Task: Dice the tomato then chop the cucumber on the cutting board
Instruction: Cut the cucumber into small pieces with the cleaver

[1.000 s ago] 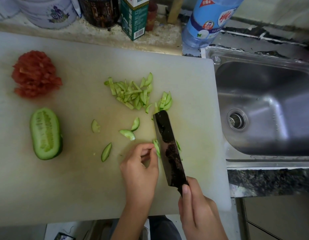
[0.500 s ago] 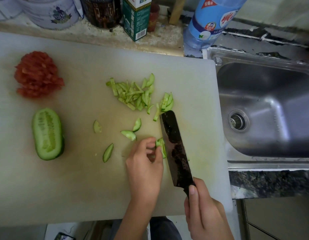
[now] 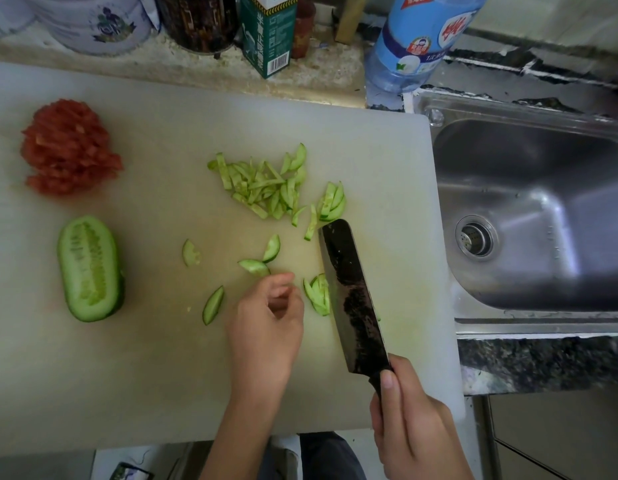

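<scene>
Cucumber [image 3: 89, 268], tomato [image 3: 68, 147] on board [image 3: 145, 375]; knife [image 3: 352, 299] held

matt white plastic cutting board [image 3: 162, 375], glossy steel sink [image 3: 529, 209], dark mottled knife blade [image 3: 352, 296]

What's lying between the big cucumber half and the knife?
Head view: loose cucumber slices, then the left hand, then a little stack of slices beside the knife.

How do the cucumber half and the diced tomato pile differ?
The cucumber half is green, one piece, cut face up; the diced tomato pile is red, heaped bits. The cucumber half lies nearer the camera than the diced tomato pile. Both sit on the cutting board.
</scene>
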A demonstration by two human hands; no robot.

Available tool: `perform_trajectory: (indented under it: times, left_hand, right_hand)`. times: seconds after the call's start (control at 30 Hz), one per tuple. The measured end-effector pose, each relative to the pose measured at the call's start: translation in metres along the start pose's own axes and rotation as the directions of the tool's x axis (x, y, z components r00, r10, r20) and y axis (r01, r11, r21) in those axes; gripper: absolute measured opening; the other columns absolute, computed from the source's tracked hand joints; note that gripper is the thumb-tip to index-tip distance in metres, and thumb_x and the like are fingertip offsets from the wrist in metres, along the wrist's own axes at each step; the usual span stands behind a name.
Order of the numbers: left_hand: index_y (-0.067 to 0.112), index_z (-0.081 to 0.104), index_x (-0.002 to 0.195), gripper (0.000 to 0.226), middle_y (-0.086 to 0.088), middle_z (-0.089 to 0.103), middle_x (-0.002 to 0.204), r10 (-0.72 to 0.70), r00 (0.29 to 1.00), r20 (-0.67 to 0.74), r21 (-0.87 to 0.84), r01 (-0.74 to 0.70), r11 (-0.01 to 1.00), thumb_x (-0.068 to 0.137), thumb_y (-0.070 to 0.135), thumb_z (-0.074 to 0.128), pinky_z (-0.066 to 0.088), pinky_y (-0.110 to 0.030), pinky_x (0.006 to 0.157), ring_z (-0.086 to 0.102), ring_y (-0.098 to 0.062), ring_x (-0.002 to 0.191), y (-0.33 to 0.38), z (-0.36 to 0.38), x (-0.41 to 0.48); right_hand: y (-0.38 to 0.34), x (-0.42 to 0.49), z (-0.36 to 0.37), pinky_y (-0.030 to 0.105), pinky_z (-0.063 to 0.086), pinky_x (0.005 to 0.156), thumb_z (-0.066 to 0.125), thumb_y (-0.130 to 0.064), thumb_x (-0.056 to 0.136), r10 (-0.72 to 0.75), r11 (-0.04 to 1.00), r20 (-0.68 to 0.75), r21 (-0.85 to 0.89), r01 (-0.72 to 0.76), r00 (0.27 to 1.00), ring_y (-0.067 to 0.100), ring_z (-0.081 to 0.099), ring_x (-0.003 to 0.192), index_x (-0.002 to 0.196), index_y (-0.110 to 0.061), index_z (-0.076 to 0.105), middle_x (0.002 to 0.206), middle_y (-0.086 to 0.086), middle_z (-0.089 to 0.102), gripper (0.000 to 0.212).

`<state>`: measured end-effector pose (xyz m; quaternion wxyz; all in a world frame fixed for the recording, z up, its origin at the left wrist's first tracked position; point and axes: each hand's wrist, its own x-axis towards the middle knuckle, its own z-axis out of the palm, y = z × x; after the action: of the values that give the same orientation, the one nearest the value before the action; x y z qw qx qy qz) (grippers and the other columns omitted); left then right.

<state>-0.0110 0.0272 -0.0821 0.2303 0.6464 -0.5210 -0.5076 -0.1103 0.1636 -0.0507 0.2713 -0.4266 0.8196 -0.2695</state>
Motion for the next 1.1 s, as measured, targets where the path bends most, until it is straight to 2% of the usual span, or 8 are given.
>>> perform_trajectory:
  times: [0.13,0.23,0.4,0.47,0.7,0.93,1.0,1.1]
  left_hand:
    - [0.024,0.068,0.110,0.028,0.012,0.067,0.094,0.135,0.991,0.019,0.192,-0.136,0.972,0.083,0.031,0.074,0.041,-0.009,0.068,0.059,0.001,0.079,0.007,0.010,-0.009]
    - [0.021,0.070,0.109,0.027,0.013,0.065,0.087,0.169,0.986,-0.017,0.238,-0.160,0.958,0.083,0.018,0.075,0.037,-0.005,0.066,0.055,0.005,0.071,0.007,0.014,-0.008]
    - [0.022,0.071,0.101,0.022,0.012,0.063,0.082,0.179,0.983,-0.049,0.240,-0.162,0.957,0.083,0.009,0.071,0.052,-0.029,0.072,0.058,-0.003,0.071,0.005,0.015,-0.007]
    - [0.021,0.071,0.101,0.018,0.010,0.061,0.086,0.198,0.979,-0.052,0.278,-0.177,0.944,0.085,0.015,0.071,0.051,-0.030,0.068,0.059,-0.009,0.070,0.007,0.017,-0.008]
    - [0.021,0.071,0.095,0.012,0.010,0.064,0.087,0.208,0.977,-0.051,0.337,-0.179,0.924,0.083,0.018,0.073,0.039,-0.022,0.065,0.056,-0.007,0.069,0.006,0.018,-0.006]
    - [0.022,0.071,0.095,0.012,0.010,0.068,0.088,0.176,0.984,-0.032,0.310,-0.158,0.938,0.084,0.018,0.073,0.042,-0.022,0.070,0.062,-0.007,0.075,0.005,0.016,-0.003]
    - [0.021,0.072,0.095,0.012,0.009,0.068,0.088,0.185,0.982,-0.027,0.308,-0.167,0.936,0.084,0.018,0.073,0.043,-0.022,0.070,0.063,-0.008,0.075,0.005,0.015,-0.003]
    - [0.019,0.071,0.094,0.011,0.008,0.068,0.086,0.194,0.981,-0.022,0.323,-0.177,0.930,0.084,0.017,0.072,0.044,-0.023,0.070,0.062,-0.009,0.074,0.006,0.013,-0.003]
  right_hand:
    - [-0.002,-0.002,0.008,0.007,0.035,0.047,0.007,-0.075,0.086,-0.018,1.000,-0.007,-0.011,0.018,1.000,0.007,0.054,0.047,0.099,-0.042,0.048,0.049,-0.004,0.052,0.054]
    - [-0.003,-0.002,0.009,0.001,0.031,0.046,0.010,-0.067,0.092,-0.028,0.999,-0.021,-0.027,0.027,0.999,0.002,0.051,0.044,0.102,-0.044,0.045,0.045,-0.011,0.045,0.043]
    - [0.000,-0.001,0.009,0.009,0.038,0.049,0.007,-0.074,0.086,0.005,1.000,0.018,0.005,-0.006,1.000,0.008,0.053,0.047,0.107,-0.035,0.053,0.051,-0.004,0.052,0.064]
    - [0.000,-0.001,0.009,0.013,0.040,0.049,0.005,-0.077,0.084,0.004,1.000,0.028,0.000,-0.004,1.000,0.009,0.053,0.048,0.108,-0.033,0.053,0.052,-0.002,0.052,0.069]
    - [-0.011,-0.005,0.016,0.010,0.032,0.045,0.006,-0.062,0.095,-0.046,0.985,0.018,-0.166,0.048,0.999,0.009,0.047,0.042,0.111,-0.040,0.044,0.049,-0.011,0.041,0.047]
    - [-0.026,-0.009,0.024,0.018,0.034,0.039,0.007,-0.051,0.099,0.097,0.967,0.034,-0.241,-0.087,0.995,0.014,0.051,0.036,0.106,-0.027,0.049,0.052,-0.013,0.028,0.048]
    - [-0.028,0.004,0.026,0.025,0.028,0.037,0.019,-0.044,0.098,0.054,0.976,0.019,-0.212,-0.049,0.998,0.020,0.049,0.037,0.107,-0.025,0.047,0.054,-0.013,0.028,0.034]
    - [-0.027,0.027,0.026,0.021,0.018,0.040,0.029,-0.031,0.096,-0.065,0.983,-0.002,-0.173,0.064,0.998,0.012,0.035,0.034,0.105,-0.017,0.045,0.053,-0.014,0.026,0.023]
